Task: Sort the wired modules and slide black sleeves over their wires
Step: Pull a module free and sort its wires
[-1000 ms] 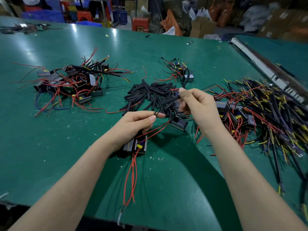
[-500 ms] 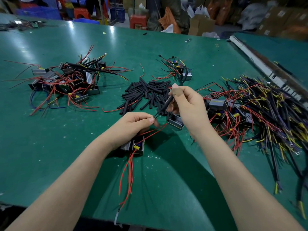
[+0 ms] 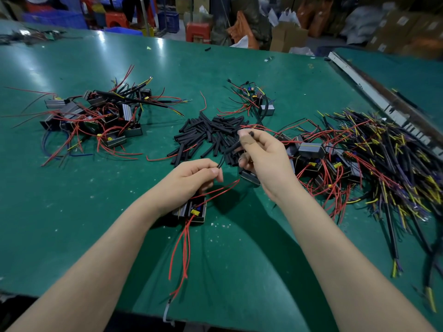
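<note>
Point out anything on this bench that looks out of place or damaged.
Nothing looks damaged. A few strays: one black sleeve piece and a small pale scrap lie alone far up the green table, apart from the black sleeve pile. White specks dot the mat near the module under the left hand.

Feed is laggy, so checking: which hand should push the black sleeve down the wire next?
Probably the right hand: it already pinches the black sleeve above the sleeve pile. The left hand pinches the thin wire and pins the module, so it should just steady.
</note>
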A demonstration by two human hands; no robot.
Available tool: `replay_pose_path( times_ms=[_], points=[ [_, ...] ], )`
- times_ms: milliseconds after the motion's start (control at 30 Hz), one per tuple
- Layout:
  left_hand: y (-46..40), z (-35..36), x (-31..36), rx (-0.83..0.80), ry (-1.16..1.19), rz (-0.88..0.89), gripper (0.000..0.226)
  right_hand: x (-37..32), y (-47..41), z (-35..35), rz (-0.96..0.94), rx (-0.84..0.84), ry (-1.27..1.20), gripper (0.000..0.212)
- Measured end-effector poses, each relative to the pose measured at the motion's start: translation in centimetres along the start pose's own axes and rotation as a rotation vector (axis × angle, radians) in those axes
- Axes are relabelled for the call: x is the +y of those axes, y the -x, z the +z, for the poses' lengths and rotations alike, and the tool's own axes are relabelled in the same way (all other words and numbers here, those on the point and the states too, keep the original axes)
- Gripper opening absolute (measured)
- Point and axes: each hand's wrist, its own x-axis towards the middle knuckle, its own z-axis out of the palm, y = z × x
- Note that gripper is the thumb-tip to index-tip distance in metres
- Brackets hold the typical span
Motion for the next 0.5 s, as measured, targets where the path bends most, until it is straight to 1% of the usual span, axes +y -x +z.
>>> replay_pose_path(
  times_ms=[100,200,267,367,500],
  points=[
    [0.1,0.1,0.1,-0.006,-0.026,-0.007,0.028,-0.3,0.1,0.1,-0.060,-0.031,-0.005,0.008],
    [0.0,0.2,0.0,0.011,-0.023,-0.004,0.027,-0.2,0.6,0.4,-0.156,-0.101,0.142,0.008],
    [-0.2,0.4,-0.2,0.037,-0.002,-0.001,0.027,-0.1,0.8,0.6,-0.168,-0.130,0.166,0.009],
    [-0.2,0.3,-0.3,0.073,0.000,0.002,0.022,-0.1,0.8,0.5,-0.160,-0.080,0.086,0.010],
    [0.0,-1.1,-0.7,0.036,-0.126,-0.062,0.012,-0.1,0.7,0.4,-0.122,-0.022,0.030,0.006]
  ],
)
